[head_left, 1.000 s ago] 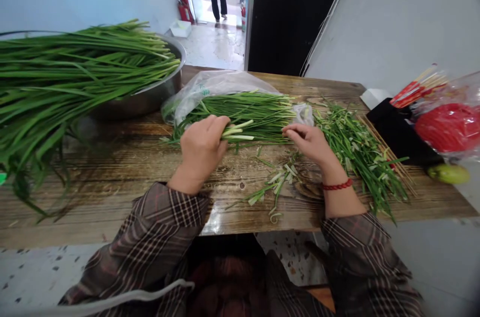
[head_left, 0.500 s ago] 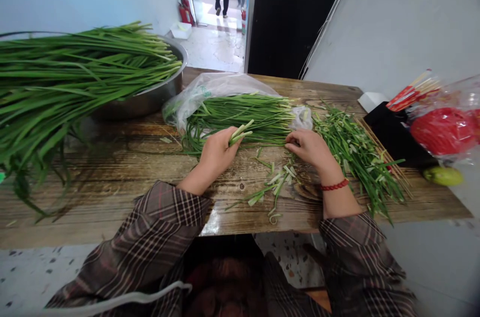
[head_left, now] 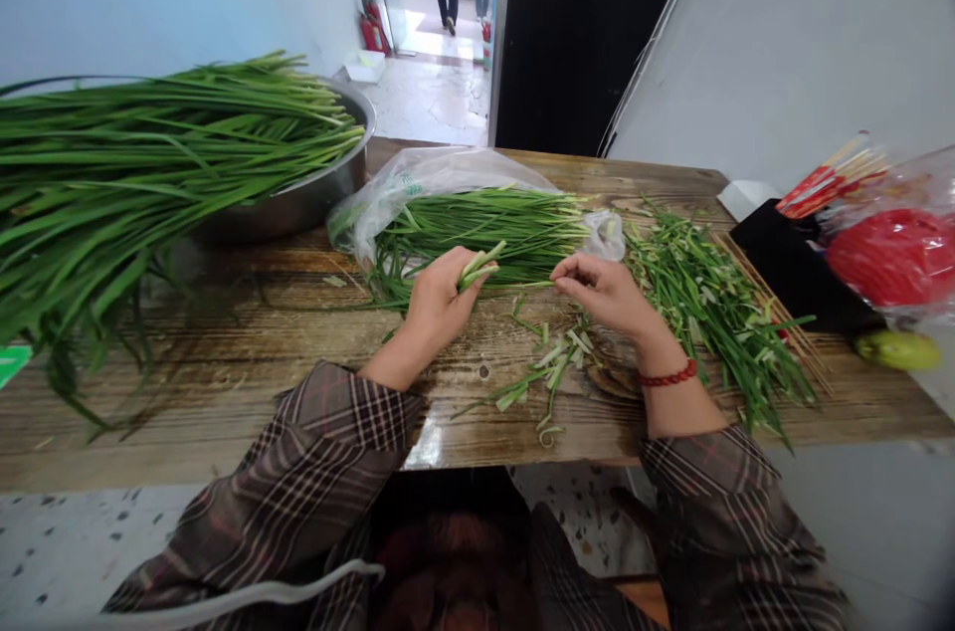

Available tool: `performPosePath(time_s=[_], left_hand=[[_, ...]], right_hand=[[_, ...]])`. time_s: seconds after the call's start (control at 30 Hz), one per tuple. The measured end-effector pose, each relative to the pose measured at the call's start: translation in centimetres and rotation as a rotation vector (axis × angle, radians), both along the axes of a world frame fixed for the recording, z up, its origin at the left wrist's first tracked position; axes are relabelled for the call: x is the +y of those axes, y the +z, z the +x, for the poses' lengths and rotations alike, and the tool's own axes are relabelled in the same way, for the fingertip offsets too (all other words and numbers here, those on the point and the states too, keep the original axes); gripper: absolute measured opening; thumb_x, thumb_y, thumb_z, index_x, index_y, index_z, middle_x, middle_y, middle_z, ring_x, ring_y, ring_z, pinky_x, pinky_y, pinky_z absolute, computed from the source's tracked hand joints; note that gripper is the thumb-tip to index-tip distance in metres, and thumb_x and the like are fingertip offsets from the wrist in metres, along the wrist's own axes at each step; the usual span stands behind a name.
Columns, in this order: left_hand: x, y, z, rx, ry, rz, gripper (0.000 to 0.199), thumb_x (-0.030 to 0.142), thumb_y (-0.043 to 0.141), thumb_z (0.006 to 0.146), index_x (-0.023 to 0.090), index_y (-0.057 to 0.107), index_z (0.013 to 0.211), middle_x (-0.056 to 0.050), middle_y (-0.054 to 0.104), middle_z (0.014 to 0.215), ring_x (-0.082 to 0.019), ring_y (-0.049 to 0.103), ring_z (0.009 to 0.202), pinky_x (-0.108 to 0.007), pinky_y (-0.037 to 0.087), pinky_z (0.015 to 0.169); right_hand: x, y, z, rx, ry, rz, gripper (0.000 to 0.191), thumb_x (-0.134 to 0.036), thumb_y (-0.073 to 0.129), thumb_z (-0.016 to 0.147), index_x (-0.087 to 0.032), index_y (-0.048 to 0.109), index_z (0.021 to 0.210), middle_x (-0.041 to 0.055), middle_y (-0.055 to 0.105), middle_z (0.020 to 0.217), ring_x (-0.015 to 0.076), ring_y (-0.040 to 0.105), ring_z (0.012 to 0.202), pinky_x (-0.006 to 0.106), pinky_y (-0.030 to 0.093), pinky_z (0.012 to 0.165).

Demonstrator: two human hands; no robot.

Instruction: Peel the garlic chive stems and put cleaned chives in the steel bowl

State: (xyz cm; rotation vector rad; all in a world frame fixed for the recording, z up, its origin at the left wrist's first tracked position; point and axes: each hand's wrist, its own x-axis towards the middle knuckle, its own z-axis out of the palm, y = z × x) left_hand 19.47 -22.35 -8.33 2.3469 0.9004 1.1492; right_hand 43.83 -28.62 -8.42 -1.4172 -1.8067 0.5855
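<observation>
My left hand [head_left: 439,301] is closed around a few garlic chives [head_left: 477,270], their pale cut ends poking out above the fingers. With thumb and fingertips, my right hand [head_left: 603,293] pinches the end of a single chive stalk [head_left: 531,286] that stretches across towards the left hand. Just behind both hands lies a bundle of chives [head_left: 492,225] on a clear plastic bag [head_left: 463,163]. Loose trimmings [head_left: 556,362] are scattered on the wood in front of the hands. To the right of my right hand spreads a heap of discarded leaves [head_left: 712,298].
A metal basin [head_left: 365,128] heaped with long chives [head_left: 186,138] stands at the left, leaves drooping over the table [head_left: 246,412]. At the right are a black box [head_left: 791,273] of wrapped chopsticks, a red bundle in plastic [head_left: 895,258] and a yellow-green fruit [head_left: 897,349]. People walk beyond the doorway.
My right hand has shifted slightly left, off the bundle's edge, and now has a stalk end between its fingertips. The left hand keeps its chives. The view has shifted slightly.
</observation>
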Motion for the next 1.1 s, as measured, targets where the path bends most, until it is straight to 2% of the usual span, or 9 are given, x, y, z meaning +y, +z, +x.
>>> performPosePath(time_s=[0.1,0.23,0.37,0.53,0.6,0.73,0.9,1.0,1.1], left_hand=[[-0.1,-0.1,0.3,0.041,-0.155,-0.01,0.027,0.032,0.045,0.095,0.018,0.067,0.095,-0.007,0.071,0.097,-0.019,0.063,0.092,-0.03,0.046,0.084],[-0.4,-0.7,0.6,0.212,-0.265,-0.125,0.019,0.026,0.048,0.091,0.018,0.065,0.085,-0.003,0.068,0.081,-0.017,0.061,0.075,-0.027,0.044,0.07],[-0.7,-0.8,0.6,0.323,-0.2,-0.159,0.019,0.024,0.048,0.089,0.018,0.057,0.074,-0.001,0.06,0.07,-0.016,0.053,0.065,-0.026,0.037,0.061],[-0.4,-0.4,0.3,0.283,-0.089,-0.186,0.02,0.028,0.047,0.088,0.019,0.055,0.072,-0.001,0.056,0.067,-0.017,0.052,0.065,-0.026,0.036,0.062],[-0.3,-0.2,0.1,0.231,-0.045,-0.192,0.022,0.031,0.045,0.09,0.019,0.056,0.074,-0.001,0.056,0.067,-0.016,0.052,0.065,-0.025,0.036,0.062],[-0.4,0.2,0.1,0.16,-0.028,-0.18,0.024,0.032,0.043,0.092,0.018,0.057,0.078,0.0,0.055,0.067,-0.015,0.052,0.065,-0.025,0.037,0.062],[-0.5,0.4,0.2,0.102,0.027,-0.136,0.025,0.031,0.04,0.092,0.018,0.054,0.077,-0.001,0.054,0.069,-0.015,0.05,0.067,-0.025,0.037,0.063],[-0.5,0.3,0.2,0.107,0.088,-0.155,0.02,0.032,0.048,0.089,0.018,0.053,0.076,0.0,0.055,0.07,-0.014,0.051,0.068,-0.025,0.037,0.063],[-0.5,0.3,0.1,0.088,0.089,-0.177,0.02,0.032,0.05,0.09,0.017,0.058,0.08,0.0,0.058,0.071,-0.014,0.053,0.068,-0.025,0.04,0.065]], right_hand=[[-0.1,0.1,-1.4,0.069,0.059,0.032,0.012,-0.026,0.057,0.088,-0.019,0.064,0.095,0.0004,0.064,0.076,0.0134,0.058,0.07,0.026,0.044,0.068],[-0.2,0.1,-2.7,0.123,0.07,0.072,0.012,-0.027,0.056,0.089,-0.02,0.061,0.098,0.0006,0.064,0.078,0.0138,0.06,0.071,0.028,0.046,0.071],[-0.1,0.0,-2.6,0.144,0.008,0.058,0.014,-0.029,0.05,0.092,-0.021,0.058,0.101,-0.0012,0.061,0.07,0.0137,0.06,0.066,0.027,0.045,0.066],[0.3,-0.3,-0.3,0.08,-0.298,0.151,0.017,-0.027,0.045,0.092,-0.021,0.057,0.102,-0.0037,0.051,0.06,0.0127,0.049,0.054,0.026,0.037,0.056],[0.5,-0.4,0.6,0.036,-0.341,0.15,0.019,-0.03,0.045,0.093,-0.021,0.059,0.102,-0.0029,0.054,0.061,0.0133,0.049,0.054,0.026,0.038,0.057],[0.6,-0.8,1.4,-0.234,-0.252,0.12,0.019,-0.032,0.05,0.092,-0.021,0.066,0.089,0.0034,0.066,0.077,0.0174,0.06,0.072,0.029,0.043,0.07],[0.6,-1.3,1.7,-0.573,-0.182,0.004,0.015,-0.024,0.056,0.089,-0.019,0.07,0.087,0.008,0.067,0.085,0.0217,0.059,0.085,0.032,0.042,0.078],[0.7,-1.4,1.7,-0.644,-0.187,-0.01,0.011,-0.021,0.059,0.086,-0.018,0.07,0.086,0.0085,0.066,0.085,0.0225,0.058,0.085,0.033,0.041,0.078],[0.7,-1.3,1.3,-0.545,-0.14,0.023,0.012,-0.02,0.057,0.087,-0.018,0.068,0.083,0.0078,0.065,0.083,0.0215,0.058,0.083,0.032,0.042,0.078]])
